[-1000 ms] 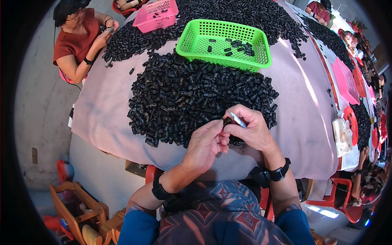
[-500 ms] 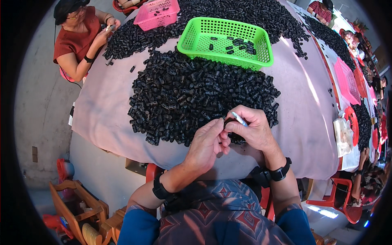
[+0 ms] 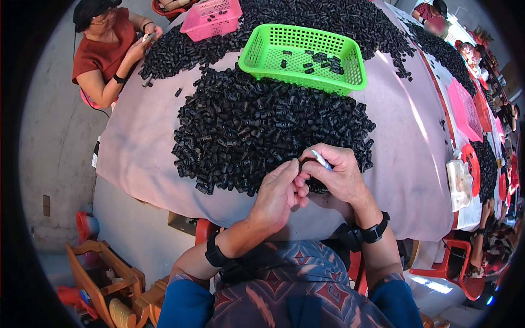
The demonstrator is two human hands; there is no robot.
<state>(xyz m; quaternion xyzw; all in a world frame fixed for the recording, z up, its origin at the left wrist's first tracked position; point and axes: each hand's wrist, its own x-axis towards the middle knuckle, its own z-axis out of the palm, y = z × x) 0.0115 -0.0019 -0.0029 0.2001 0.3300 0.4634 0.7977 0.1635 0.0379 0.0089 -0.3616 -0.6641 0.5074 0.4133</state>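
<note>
Over the near edge of a heap of small black cylindrical parts [image 3: 240, 126], my two hands meet fingertip to fingertip. A slim white-and-blue pen-like tool [image 3: 320, 159] is gripped in my right hand [image 3: 342, 172], between thumb and fingers. My left hand [image 3: 276, 194] is closed in a pinch, its thumb and forefinger around a small black part [image 3: 300, 161], mostly hidden by the fingers. Beyond the heap stands a green plastic basket [image 3: 306, 82] with several black parts lying in its bottom.
A pink basket [image 3: 210, 22] stands at the far left beside a larger black pile [image 3: 328, 13]. At the left edge of the cloth-covered table [image 3: 136, 142] a person in red [image 3: 106, 54] works. Another table with a pink basket [image 3: 465, 109] and red stools [image 3: 454, 262] lies right.
Both hands stay almost in place. The pen-like tool shows a very slight shift in angle at my right fingertips.
</note>
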